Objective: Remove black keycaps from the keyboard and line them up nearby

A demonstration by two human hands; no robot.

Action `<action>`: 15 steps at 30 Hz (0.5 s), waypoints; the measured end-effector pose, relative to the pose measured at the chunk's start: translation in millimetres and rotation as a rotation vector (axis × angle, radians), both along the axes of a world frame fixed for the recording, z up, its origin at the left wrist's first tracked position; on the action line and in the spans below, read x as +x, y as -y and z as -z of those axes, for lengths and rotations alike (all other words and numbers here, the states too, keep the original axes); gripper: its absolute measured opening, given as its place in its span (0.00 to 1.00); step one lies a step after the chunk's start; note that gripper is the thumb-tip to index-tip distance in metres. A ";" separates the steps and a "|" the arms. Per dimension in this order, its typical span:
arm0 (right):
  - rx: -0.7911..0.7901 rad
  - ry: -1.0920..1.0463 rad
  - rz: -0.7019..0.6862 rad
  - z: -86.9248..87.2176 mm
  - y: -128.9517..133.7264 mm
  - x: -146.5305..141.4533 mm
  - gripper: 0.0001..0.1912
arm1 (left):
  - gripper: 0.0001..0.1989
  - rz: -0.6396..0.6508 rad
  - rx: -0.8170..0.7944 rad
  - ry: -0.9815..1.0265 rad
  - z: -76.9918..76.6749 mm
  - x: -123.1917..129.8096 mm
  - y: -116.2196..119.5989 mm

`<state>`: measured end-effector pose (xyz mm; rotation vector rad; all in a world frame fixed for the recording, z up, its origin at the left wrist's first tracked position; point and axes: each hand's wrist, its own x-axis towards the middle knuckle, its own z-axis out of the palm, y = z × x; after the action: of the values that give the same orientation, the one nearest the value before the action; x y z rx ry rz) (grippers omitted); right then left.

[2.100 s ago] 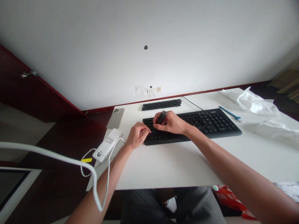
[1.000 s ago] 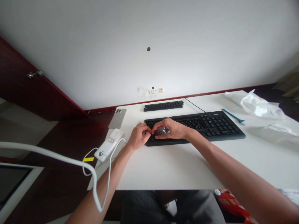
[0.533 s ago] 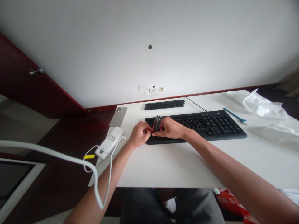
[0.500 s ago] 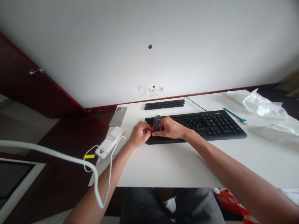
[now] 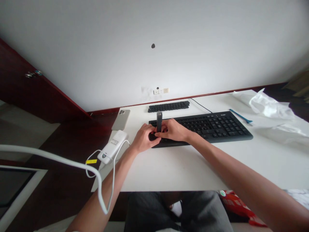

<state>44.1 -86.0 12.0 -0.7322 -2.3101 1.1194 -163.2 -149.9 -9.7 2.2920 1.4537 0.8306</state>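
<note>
A black keyboard (image 5: 214,129) lies on the white table, its left end partly covered by both hands. My right hand (image 5: 175,130) is closed around the lower part of a dark grey bar-shaped tool (image 5: 159,120), which stands upright over the keyboard's left end. My left hand (image 5: 145,138) is closed beside the tool's foot, fingertips pinched at the keys and close to the right fingers. What the left fingertips hold, if anything, is hidden. Behind the keyboard lie rows of loose-looking black keycaps (image 5: 169,106).
A phone (image 5: 121,120) and a white power bank (image 5: 113,145) with a white cable (image 5: 100,190) are on the left side of the table. A teal brush-like tool (image 5: 241,116) and crumpled clear plastic bags (image 5: 270,104) lie right. The keyboard's black cord (image 5: 201,105) runs to the wall side.
The grey tool has turned more upright and shifted slightly left. My left thumb has moved in front near the tool's foot. The whole view has shifted a little.
</note>
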 end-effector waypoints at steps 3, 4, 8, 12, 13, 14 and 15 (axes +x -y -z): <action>0.046 0.005 0.016 0.2 0.7 -1.1 0.09 | 0.05 -0.015 0.003 -0.011 0.9 2.2 0.0; 0.062 0.010 0.028 -0.5 1.2 -1.4 0.09 | 0.04 -0.015 0.008 -0.012 1.2 2.8 0.0; 0.078 0.006 0.059 -5.0 3.4 -2.4 0.12 | 0.03 0.001 0.057 -0.015 2.4 3.7 0.3; 0.034 -0.027 0.047 -2.9 3.0 -3.3 0.10 | 0.07 -0.001 0.102 -0.016 4.3 4.8 0.4; 0.028 -0.030 0.047 -1.0 2.6 -3.9 0.11 | 0.09 -0.006 0.109 -0.018 5.0 5.3 0.4; 0.023 -0.031 0.051 1.2 2.2 -4.7 0.12 | 0.11 -0.012 0.114 -0.020 5.7 5.8 0.4; 0.023 -0.033 0.061 3.3 2.1 -5.7 0.13 | 0.13 -0.017 0.119 -0.020 6.5 6.3 0.4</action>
<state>38.3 -88.0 8.7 -0.7642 -2.2542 1.0681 -157.0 -150.3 -16.3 2.3833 1.4715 0.9245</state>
